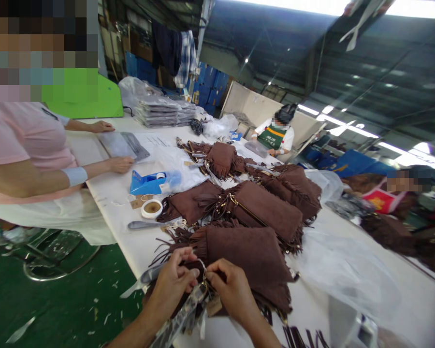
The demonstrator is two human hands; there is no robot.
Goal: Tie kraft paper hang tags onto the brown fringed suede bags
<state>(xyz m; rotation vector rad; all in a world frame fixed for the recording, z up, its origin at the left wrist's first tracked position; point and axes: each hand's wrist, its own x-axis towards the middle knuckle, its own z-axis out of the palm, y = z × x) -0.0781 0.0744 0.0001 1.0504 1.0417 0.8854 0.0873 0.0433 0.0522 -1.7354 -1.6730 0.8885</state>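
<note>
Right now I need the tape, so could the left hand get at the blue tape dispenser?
Probably, with a stretch: the left hand is busy pinching a tag at the nearest brown bag, and the blue tape dispenser sits farther up the table, unobstructed.

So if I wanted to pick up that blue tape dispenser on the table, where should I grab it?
Probably across the middle of the blue tape dispenser, pinching its two long sides and coming down from above. It lies flat and long on the white table, its top is uncovered, and the tape roll sits at one end, so the narrow body looks like the easiest part to span.
</note>
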